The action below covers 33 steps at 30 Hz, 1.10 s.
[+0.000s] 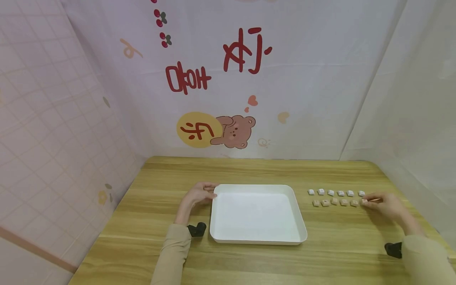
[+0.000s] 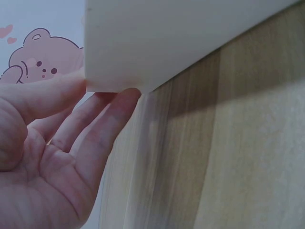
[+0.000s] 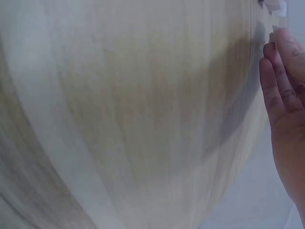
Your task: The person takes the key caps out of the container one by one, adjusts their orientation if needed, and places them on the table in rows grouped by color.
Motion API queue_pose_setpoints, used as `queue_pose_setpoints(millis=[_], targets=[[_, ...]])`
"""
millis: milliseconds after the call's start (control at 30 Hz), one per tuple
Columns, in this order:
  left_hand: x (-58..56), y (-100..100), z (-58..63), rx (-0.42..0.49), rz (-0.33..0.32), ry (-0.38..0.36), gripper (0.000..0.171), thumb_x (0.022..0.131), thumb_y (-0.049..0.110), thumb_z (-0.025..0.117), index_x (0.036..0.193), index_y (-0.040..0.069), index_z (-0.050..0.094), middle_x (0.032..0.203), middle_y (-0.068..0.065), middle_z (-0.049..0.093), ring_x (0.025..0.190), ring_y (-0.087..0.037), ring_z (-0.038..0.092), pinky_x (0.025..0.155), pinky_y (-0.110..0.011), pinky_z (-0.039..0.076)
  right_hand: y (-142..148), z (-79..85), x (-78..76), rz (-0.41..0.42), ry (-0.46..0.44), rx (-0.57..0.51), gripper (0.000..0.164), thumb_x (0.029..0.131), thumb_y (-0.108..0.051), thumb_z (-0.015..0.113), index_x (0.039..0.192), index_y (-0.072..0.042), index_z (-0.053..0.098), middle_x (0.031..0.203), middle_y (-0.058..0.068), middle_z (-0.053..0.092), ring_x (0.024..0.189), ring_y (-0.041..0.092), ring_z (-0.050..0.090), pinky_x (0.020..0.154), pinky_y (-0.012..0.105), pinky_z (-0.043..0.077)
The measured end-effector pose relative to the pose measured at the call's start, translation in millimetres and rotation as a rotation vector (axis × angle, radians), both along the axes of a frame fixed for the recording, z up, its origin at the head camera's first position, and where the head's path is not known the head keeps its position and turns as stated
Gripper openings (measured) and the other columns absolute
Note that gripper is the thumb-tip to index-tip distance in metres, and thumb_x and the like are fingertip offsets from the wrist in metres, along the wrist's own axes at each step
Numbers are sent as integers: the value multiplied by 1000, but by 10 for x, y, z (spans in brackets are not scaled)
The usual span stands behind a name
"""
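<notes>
A shallow white tray (image 1: 256,240) lies on the table, and my left hand (image 1: 198,194) holds it by its far left corner. In the left wrist view the thumb (image 2: 52,100) presses against the tray's wall while the fingers reach the edge from the other side. Over to the right, my right hand (image 1: 388,206) pinches a small pinkish keycap (image 1: 364,201) at the right end of the nearer row. The right wrist view shows only a sliver of that keycap (image 3: 272,37); the fingertips hide most of it.
Several white keycaps (image 1: 331,193) form the farther row, right of the tray. Several pinkish keycaps (image 1: 334,201) line up in front of them. The wood-grain table (image 1: 242,265) meets a patterned cloth wall (image 1: 303,79) at the back and sides.
</notes>
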<state>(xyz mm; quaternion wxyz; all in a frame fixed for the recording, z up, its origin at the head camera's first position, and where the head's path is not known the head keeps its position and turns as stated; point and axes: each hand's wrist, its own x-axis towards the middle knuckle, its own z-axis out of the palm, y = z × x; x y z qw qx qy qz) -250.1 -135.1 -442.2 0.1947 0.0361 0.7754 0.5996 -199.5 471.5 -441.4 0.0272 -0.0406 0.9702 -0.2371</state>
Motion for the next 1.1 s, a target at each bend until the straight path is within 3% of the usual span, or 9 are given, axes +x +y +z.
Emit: queue_pose_setpoints(millis=[100, 200, 333, 467, 633, 700, 833, 933, 1100], targets=[[6, 0, 7, -2, -6, 3, 47, 83, -4, 59, 129, -4, 48, 131, -25, 49, 103, -26, 61, 84, -35, 54, 8, -32, 3, 0, 7, 29, 37, 88, -28, 60, 107, 4, 64, 107, 31, 60, 86, 37, 61, 72, 48, 49], [11, 7, 5, 0, 1, 0, 47, 83, -4, 60, 129, -2, 50, 131, -24, 50, 103, -25, 61, 84, -35, 54, 27, -72, 8, 1, 24, 25, 35, 88, -27, 61, 105, 3, 65, 105, 30, 62, 80, 23, 63, 73, 50, 49], [10, 11, -1, -5, 13, 1, 47, 82, -4, 61, 128, -1, 51, 131, -24, 51, 102, -25, 62, 84, -35, 53, 49, -108, 16, -5, 46, 28, 34, 87, -26, 62, 105, 2, 65, 101, 26, 65, 73, 1, 58, 71, 42, 52], [8, 12, 1, -9, 22, -3, 46, 82, -4, 61, 127, -2, 51, 130, -24, 51, 101, -24, 62, 84, -35, 54, 50, -82, 23, -4, 34, 34, 36, 87, -28, 62, 107, 2, 64, 102, 26, 64, 75, 2, 58, 66, 31, 50], [20, 7, 8, -3, 27, -3, 46, 82, -5, 60, 127, -2, 52, 129, -24, 52, 101, -24, 63, 83, -35, 54, 11, 4, -20, -11, 21, -24, 43, 91, -31, 56, 116, 4, 58, 111, 32, 59, 87, 23, 62, 66, 31, 49], [26, 6, 12, -2, 33, -4, 46, 82, -5, 60, 127, -1, 52, 129, -23, 52, 101, -25, 62, 83, -35, 54, -44, 55, -59, -25, 40, -57, 46, 94, -32, 50, 122, 5, 54, 116, 36, 54, 96, 40, 58, 71, 42, 50], [36, 5, 13, -7, 36, 9, 46, 82, -7, 59, 127, -3, 51, 128, -25, 52, 103, -28, 61, 85, -37, 53, -256, 177, -189, -77, 141, -100, 51, 97, -36, 41, 125, 5, 50, 123, 36, 48, 108, 55, 43, 76, 60, 42], [51, 20, 21, -73, 40, 57, 45, 81, -6, 60, 125, -3, 53, 124, -26, 55, 101, -28, 62, 82, -36, 54, -537, 294, -313, -97, 228, -147, 50, 96, -38, 42, 124, 2, 53, 121, 34, 51, 107, 53, 47, 76, 60, 44], [78, 92, 112, -320, 12, 217, 39, 80, -2, 62, 119, -2, 59, 116, -21, 62, 104, -30, 60, 83, -37, 53, -1218, 443, -542, -73, 369, -239, 44, 94, -37, 46, 119, -3, 59, 115, 25, 60, 96, 43, 59, 67, 39, 55]])
